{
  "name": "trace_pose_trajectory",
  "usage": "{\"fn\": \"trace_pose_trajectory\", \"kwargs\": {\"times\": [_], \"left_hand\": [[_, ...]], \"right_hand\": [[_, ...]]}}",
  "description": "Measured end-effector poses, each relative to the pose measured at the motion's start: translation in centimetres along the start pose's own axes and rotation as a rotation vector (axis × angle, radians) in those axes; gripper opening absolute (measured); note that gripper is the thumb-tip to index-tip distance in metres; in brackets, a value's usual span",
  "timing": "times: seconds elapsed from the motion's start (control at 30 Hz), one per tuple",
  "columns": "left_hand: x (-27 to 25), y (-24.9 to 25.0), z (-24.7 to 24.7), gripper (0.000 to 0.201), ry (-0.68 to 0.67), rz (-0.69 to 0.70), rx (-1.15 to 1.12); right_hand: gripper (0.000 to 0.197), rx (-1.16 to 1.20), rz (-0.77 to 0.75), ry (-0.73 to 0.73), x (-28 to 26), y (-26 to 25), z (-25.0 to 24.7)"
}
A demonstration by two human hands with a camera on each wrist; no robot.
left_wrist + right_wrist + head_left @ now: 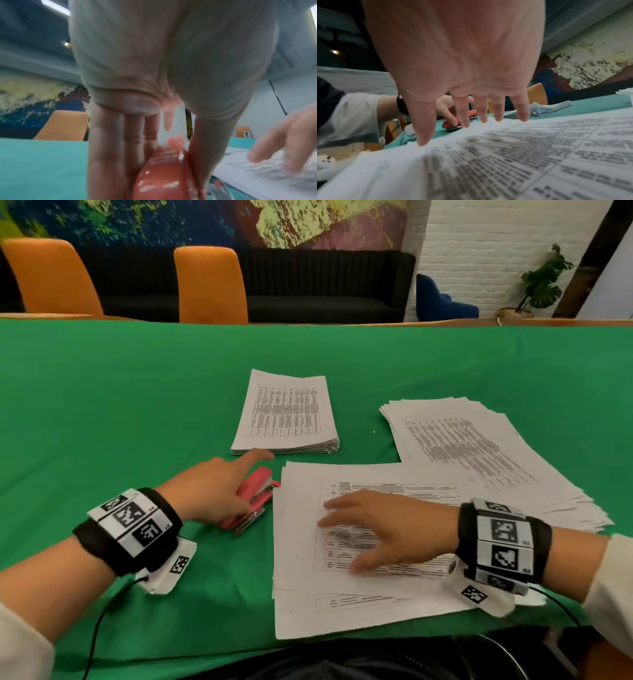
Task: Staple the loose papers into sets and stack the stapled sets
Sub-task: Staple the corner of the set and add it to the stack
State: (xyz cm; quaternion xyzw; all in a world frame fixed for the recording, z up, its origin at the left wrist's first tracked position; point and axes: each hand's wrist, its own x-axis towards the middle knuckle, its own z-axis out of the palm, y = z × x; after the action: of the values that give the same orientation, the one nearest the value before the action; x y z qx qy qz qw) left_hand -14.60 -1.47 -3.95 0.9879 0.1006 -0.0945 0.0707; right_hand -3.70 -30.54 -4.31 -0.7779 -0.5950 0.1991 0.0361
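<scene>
Left hand on the stapler, right hand spread above the front sheets.

The left hand [219, 491] grasps the red stapler [255, 501] lying on the green cloth [120, 405], index finger pointing outward; the right hand [387, 529], fingers straight and splayed, holds nothing above the papers [342, 604].

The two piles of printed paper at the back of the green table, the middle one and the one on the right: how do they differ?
The neat middle pile of printed paper has squared edges, while the splayed right pile of printed paper is fanned out, its sheet edges staggered. The middle pile lies apart from everything; the right pile is partly overlapped by the sheets under the right hand. The right pile covers more of the table. Both show the same kind of printed tables on white paper.
</scene>
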Motion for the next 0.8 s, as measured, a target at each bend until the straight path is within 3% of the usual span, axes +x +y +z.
{"fn": "trace_pose_trajectory", "kwargs": {"times": [0.07, 0.13, 0.27, 0.33, 0.47, 0.57, 0.7, 0.8], "left_hand": [[0.1, -0.9, 0.1, 0.092, 0.009, 0.002, 0.032], [0.3, -1.3, -0.1, 0.088, -0.012, -0.012, 0.049], [-0.1, -1.0, -0.6, 0.032, -0.072, -0.009, 0.125], [-0.3, -0.7, -0.8, 0.022, -0.057, -0.022, 0.186], [-0.5, 0.1, -1.3, 0.023, 0.142, -0.089, 0.327], [-0.4, 1.4, -1.5, 0.028, 0.304, -0.039, 0.259], [0.4, 4.0, -0.9, 0.021, 0.236, 0.070, -0.072], [1.4, 5.3, 0.0, 0.021, 0.177, 0.091, -0.031]], "right_hand": [[0.089, -0.046, 0.068, -0.044, 0.8, 0.5, 0.4], [0.097, -0.077, 0.098, -0.102, 1.4, 0.8, 0.6], [0.099, -0.094, 0.107, -0.116, 2.0, 0.4, 0.3], [0.100, -0.106, 0.107, -0.112, 2.1, 0.4, 0.2], [0.109, -0.126, 0.116, -0.094, 2.4, 1.1, 0.1], [0.110, -0.124, 0.122, -0.096, 2.4, 1.2, -0.1], [0.097, -0.095, 0.089, -0.113, 2.3, 1.3, -0.3], [0.099, -0.104, 0.095, -0.110, 2.2, 1.3, -0.2]]}}
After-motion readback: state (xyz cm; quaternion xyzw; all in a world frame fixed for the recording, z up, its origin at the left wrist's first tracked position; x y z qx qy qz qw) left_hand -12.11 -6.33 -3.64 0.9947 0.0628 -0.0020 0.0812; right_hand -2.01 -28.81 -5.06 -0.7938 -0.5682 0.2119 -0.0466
